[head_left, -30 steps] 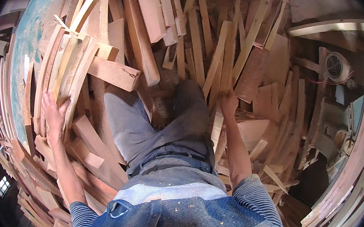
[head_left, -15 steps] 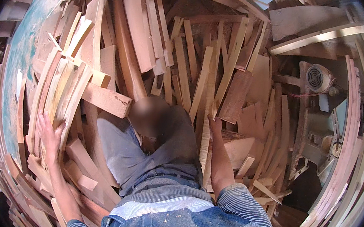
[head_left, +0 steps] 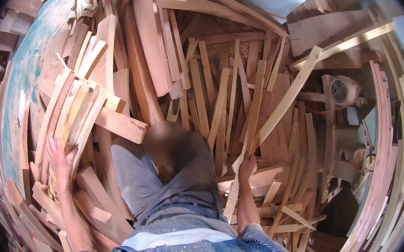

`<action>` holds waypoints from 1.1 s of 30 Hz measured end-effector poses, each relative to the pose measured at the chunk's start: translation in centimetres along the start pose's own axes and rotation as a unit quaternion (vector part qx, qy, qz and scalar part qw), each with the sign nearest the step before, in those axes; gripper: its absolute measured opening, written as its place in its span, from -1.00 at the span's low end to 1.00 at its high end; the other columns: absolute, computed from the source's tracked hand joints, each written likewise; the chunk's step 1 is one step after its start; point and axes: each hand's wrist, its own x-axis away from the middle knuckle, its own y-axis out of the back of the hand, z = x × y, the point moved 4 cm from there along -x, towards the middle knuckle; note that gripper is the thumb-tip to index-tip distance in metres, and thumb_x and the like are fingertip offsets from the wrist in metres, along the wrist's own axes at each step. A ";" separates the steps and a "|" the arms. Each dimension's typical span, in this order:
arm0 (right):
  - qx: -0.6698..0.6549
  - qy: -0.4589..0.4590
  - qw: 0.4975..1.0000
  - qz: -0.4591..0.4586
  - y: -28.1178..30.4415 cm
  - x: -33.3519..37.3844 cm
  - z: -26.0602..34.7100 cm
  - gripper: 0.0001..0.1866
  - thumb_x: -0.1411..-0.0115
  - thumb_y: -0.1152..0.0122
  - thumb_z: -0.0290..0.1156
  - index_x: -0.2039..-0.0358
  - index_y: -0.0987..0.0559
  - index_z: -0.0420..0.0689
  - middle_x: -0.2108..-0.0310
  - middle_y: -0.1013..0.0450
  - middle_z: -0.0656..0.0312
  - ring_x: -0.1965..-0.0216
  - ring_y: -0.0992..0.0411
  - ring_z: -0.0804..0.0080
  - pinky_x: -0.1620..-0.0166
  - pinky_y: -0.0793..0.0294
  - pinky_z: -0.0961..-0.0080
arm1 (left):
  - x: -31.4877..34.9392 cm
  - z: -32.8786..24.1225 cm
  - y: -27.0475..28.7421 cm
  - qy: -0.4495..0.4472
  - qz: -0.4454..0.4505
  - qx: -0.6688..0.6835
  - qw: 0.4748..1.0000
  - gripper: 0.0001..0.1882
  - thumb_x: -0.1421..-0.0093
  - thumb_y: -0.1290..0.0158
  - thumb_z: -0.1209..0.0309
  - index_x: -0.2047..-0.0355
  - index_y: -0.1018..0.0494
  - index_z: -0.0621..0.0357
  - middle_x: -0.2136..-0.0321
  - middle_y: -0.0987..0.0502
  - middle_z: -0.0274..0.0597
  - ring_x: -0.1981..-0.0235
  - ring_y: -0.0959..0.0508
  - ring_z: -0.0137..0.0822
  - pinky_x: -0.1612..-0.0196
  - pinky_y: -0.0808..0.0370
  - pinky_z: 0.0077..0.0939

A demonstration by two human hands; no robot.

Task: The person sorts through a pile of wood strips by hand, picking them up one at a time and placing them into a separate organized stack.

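My left hand (head_left: 62,160) lies with its fingers spread on a bundle of pale wooden strips (head_left: 71,112), which leans at the left over a short reddish block (head_left: 122,125). My right hand (head_left: 248,168) is closed around wooden strips to the right of my knee. One pale wooden strip (head_left: 289,97) slants up and right from this grip. Another long, narrow strip (head_left: 254,107) rises almost straight up from the hand, and a rough-edged length (head_left: 232,195) shows below it, beside my hip. Exactly how many pieces the fingers enclose is hidden.
Loose strips and boards (head_left: 203,87) lean and lie ahead of me. Thick planks (head_left: 151,42) stand beyond my knees. A round, vented motor (head_left: 343,90) sits at the right, near a stack of long curved strips (head_left: 384,145). Blocks (head_left: 100,204) lie below my left arm.
My right hand has moved right and closer to me. The pale strip has swung rightward, away from the other pieces. My left hand stays on the bundle; the view has shifted slightly.
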 end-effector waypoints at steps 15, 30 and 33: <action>-0.096 0.006 0.993 -0.072 6.9 5.5 2.7 -0.72 -0.35 -0.22 -0.31 0.33 -0.52 -0.33 0.50 -0.45 -0.20 0.46 -0.41 -0.07 0.34 -0.38 0.09 | -0.2 -0.3 1.1 -0.006 0.001 0.001 1.000 0.03 -0.12 -0.33 0.03 -0.43 -0.11 0.31 -0.42 -0.10 0.37 -0.43 -0.10 0.31 -0.45 -0.06 0.09; -0.054 0.075 0.994 -0.062 5.8 4.4 3.2 -0.67 -0.30 -0.26 -0.21 0.39 -0.58 -0.26 0.44 -0.50 -0.24 0.34 -0.51 -0.25 0.29 -0.41 -0.03 | -0.2 -2.6 2.2 -0.001 -0.031 -0.017 0.999 -0.08 -0.09 -0.35 0.00 -0.35 -0.26 0.18 -0.38 -0.23 0.17 -0.39 -0.20 0.18 -0.39 -0.19 0.08; -0.083 0.078 0.990 -0.087 7.0 5.8 3.7 -0.69 -0.30 -0.28 -0.19 0.33 -0.62 -0.23 0.42 -0.54 -0.19 0.34 -0.55 -0.16 0.28 -0.46 0.00 | -0.2 -1.9 2.4 0.005 -0.030 -0.008 1.000 -0.08 -0.09 -0.36 0.01 -0.37 -0.24 0.09 -0.37 -0.22 0.13 -0.39 -0.20 0.21 -0.38 -0.19 0.12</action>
